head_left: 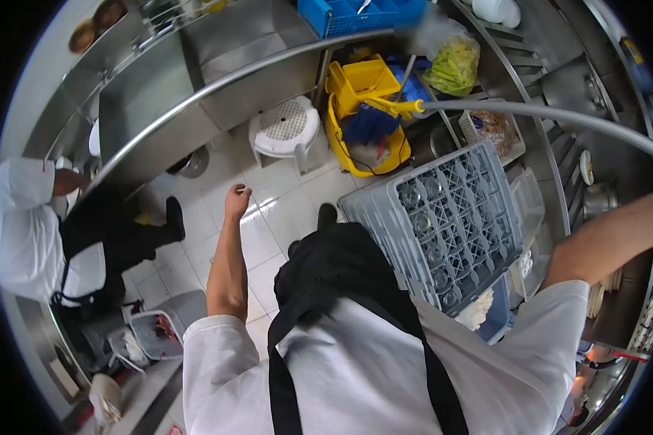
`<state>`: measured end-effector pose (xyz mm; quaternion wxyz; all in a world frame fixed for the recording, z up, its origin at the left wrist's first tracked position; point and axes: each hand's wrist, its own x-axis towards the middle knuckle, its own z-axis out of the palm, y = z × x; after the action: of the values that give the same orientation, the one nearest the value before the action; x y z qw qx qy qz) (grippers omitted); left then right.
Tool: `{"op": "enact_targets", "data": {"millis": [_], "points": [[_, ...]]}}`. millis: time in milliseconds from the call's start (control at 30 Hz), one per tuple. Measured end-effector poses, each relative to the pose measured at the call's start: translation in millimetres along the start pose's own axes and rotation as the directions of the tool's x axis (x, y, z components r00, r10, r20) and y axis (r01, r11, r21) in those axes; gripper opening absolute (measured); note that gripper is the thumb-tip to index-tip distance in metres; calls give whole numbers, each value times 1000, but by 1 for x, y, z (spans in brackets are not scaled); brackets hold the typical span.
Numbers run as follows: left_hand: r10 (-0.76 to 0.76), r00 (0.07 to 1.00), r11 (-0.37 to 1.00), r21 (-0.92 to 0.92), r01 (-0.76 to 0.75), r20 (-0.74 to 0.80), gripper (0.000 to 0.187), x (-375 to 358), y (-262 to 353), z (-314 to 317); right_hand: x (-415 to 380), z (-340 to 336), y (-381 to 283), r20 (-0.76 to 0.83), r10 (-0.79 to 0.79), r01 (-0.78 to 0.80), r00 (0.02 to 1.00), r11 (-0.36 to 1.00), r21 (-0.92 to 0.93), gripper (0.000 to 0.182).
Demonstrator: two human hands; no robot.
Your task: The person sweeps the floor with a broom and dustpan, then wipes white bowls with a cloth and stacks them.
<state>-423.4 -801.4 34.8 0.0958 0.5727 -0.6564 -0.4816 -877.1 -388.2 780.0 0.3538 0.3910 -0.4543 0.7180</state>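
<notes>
My left hand (237,201) hangs over the white tiled floor (279,210), its fingers loosely curled together with nothing visible in them. A white perforated stool (283,125) stands beyond it. My right arm stretches out to the right edge of the view, past the grey racks, and the hand itself is out of the frame. Between my body and that arm is a stack of grey glass racks (461,217), the top one holding several upturned glasses in its compartments.
A yellow mop bucket (363,76) with a blue cloth sits behind the racks. A steel sink counter (218,87) curves across the back. At the left stands another person (29,232) in white and black. Shelves at the right hold a bag of greens (453,67) and baskets.
</notes>
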Motion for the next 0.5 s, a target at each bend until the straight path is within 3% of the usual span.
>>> {"op": "enact_targets", "data": {"millis": [67,100,133,167,200,267,300,333,367,400,433,500], "points": [[113,992,990,-90,-107,61,47,26,39,13,-17,-4,52,22,45,-44,999,998,-34,32],[141,985,987,-95,-132,100,45,40,46,23,-24,-14,86,147,78,-78,986,997,-8,32],[182,976,982,-76,-173,120,44,49,39,35,-67,20,106,-268,126,-168,955,975,-142,26],[228,963,973,-60,-222,142,43,53,34,44,-66,-17,159,-333,197,-234,922,969,-74,16],[152,972,988,-7,-154,178,43,46,34,49,-111,10,181,-383,145,-245,912,943,-225,16],[-52,950,987,159,3,309,45,22,31,50,-171,34,248,-385,117,-225,915,942,-248,27],[-89,933,996,48,77,349,47,14,17,53,-197,43,271,-267,225,-300,937,911,-284,29],[-163,925,985,113,131,344,46,9,-3,57,-231,68,293,-380,254,-385,889,865,-322,27],[-220,917,966,205,158,332,43,-7,0,54,-266,62,328,-309,286,-397,907,825,-403,26],[29,933,984,152,-89,359,42,-16,-31,46,-302,55,362,-236,316,-393,919,782,-484,27],[281,885,939,85,-334,372,42,-18,-37,40,-322,71,375,-172,285,-331,943,758,-562,25],[-146,928,967,245,62,342,36,-32,-26,32,-334,83,389,-282,405,-493,870,737,-463,22]]}}
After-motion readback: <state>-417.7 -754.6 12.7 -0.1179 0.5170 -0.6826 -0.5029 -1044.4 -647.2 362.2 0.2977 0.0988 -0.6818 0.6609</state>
